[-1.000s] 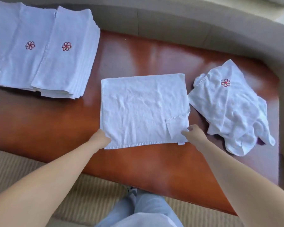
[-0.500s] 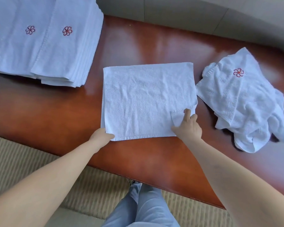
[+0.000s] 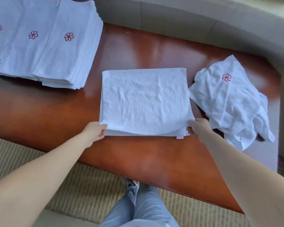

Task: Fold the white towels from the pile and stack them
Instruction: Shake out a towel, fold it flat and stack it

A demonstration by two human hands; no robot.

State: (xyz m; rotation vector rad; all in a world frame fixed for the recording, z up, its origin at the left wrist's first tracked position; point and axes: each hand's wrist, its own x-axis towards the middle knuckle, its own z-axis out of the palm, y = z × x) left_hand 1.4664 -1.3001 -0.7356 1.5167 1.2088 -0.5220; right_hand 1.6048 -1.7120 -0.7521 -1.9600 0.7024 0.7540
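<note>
At table centre, we see the half-folded white terry towel (image 3: 146, 100) lying flat on the polished reddish-brown wooden table (image 3: 154, 154). Our left hand (image 3: 94, 131) pinches its near-left corner at 7 o'clock; our right hand (image 3: 199, 127) pinches the near-right corner at 5 o'clock, beside a small sewn tag. We judge the risk thus: the upper layer sags between the grips, so an uneven lift could skew the edges or wrinkle the fold. No containers appear. Stacked folded white towels with red flower embroidery (image 3: 44, 41) sit at 10 o'clock; the crumpled pile of unfolded white towels (image 3: 231, 102) lies at 3 o'clock, just beside the towel.
</note>
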